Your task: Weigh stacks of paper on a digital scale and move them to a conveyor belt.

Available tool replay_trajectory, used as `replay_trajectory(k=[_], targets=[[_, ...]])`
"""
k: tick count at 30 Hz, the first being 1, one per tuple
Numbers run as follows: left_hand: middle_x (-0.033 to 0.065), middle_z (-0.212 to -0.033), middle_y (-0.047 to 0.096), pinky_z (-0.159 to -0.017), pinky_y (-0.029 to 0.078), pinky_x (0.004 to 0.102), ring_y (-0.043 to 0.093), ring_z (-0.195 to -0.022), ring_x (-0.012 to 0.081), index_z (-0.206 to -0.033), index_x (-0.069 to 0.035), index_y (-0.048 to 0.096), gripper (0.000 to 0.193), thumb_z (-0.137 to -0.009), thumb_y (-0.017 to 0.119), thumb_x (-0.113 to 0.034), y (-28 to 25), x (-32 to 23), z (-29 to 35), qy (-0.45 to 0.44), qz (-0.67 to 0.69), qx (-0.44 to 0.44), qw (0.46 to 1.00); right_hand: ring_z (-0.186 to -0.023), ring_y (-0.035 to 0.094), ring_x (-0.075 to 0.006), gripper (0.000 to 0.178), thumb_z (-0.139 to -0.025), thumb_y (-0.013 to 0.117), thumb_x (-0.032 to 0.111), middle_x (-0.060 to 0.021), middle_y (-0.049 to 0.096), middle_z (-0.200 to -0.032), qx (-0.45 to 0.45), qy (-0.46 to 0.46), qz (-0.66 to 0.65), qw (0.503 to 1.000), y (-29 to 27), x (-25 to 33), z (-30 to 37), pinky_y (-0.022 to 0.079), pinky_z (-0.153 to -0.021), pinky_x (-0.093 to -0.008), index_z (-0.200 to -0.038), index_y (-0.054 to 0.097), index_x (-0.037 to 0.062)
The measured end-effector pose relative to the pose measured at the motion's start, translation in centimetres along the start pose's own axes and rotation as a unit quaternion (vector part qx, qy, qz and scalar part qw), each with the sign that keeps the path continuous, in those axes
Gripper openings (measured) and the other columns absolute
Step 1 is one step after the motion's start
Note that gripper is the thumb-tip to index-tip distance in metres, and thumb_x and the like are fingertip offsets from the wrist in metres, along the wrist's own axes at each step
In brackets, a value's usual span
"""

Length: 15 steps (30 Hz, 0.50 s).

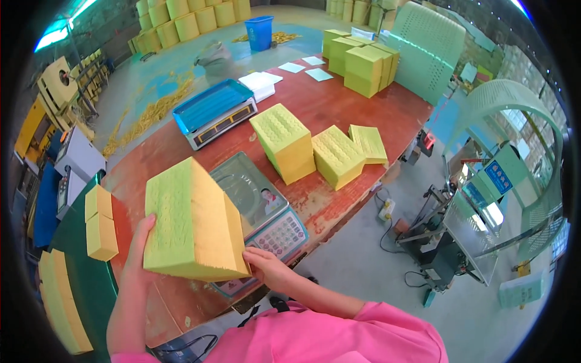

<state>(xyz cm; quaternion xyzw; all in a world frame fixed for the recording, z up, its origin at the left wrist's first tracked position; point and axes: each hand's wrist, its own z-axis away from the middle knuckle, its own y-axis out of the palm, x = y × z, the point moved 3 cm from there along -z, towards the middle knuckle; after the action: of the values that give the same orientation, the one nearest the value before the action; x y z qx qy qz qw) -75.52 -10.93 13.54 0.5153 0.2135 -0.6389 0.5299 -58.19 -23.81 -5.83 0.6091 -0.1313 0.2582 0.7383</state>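
Observation:
Between my two hands I hold a thick stack of yellow paper (172, 224), its top face greenish and embossed, tilted over the near part of the red table (339, 109). My left hand (139, 251) grips its left side. My right hand (266, 266) pinches the lower right corner. Beneath and behind the stack is a digital scale (279, 235) with a keypad and a metal pan, partly hidden by it. Beyond the scale stand a tall paper stack (283, 142), a lower one (339, 156) and a thin, tilted one (369, 144).
A second scale (215, 109) with a blue tray stands further back, beside white sheets (260, 83). More yellow stacks (363, 63) sit at the far table end. At left, a green belt (97, 287) carries paper blocks (101, 233). A machine (484, 199) stands right of the table.

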Motion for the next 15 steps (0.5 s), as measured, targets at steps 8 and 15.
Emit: replay_trajectory(k=[8, 15], targets=[[0.0049, -0.122, 0.061, -0.093, 0.047, 0.0323, 0.058, -0.11, 0.0173, -0.132, -0.007, 0.052, 0.048, -0.098, 0.046, -0.04, 6.0, -2.0, 1.2, 0.19, 0.024, -0.019, 0.981, -0.109, 0.052, -0.0095, 0.036, -0.1, 0.057, 0.022, -0.0023, 0.058, -0.118, 0.003, -0.133, 0.189, 0.973, 3.2, 15.0, 5.2, 0.042, -0.094, -0.0265, -0.128, 0.051, 0.0007], [0.0024, -0.111, 0.063, -0.085, 0.049, 0.0305, 0.061, -0.099, 0.0133, -0.12, -0.009, 0.058, 0.038, -0.1, 0.045, -0.039, 26.2, -4.3, -9.3, 0.261, -0.062, 0.025, 0.963, -0.12, 0.053, -0.0154, 0.047, -0.1, 0.05, 0.023, -0.0074, 0.057, -0.13, -0.065, -0.306, 0.172, 0.934, -5.9, 34.9, 5.2, 0.04, -0.102, -0.0295, -0.14, 0.044, -0.0015]])
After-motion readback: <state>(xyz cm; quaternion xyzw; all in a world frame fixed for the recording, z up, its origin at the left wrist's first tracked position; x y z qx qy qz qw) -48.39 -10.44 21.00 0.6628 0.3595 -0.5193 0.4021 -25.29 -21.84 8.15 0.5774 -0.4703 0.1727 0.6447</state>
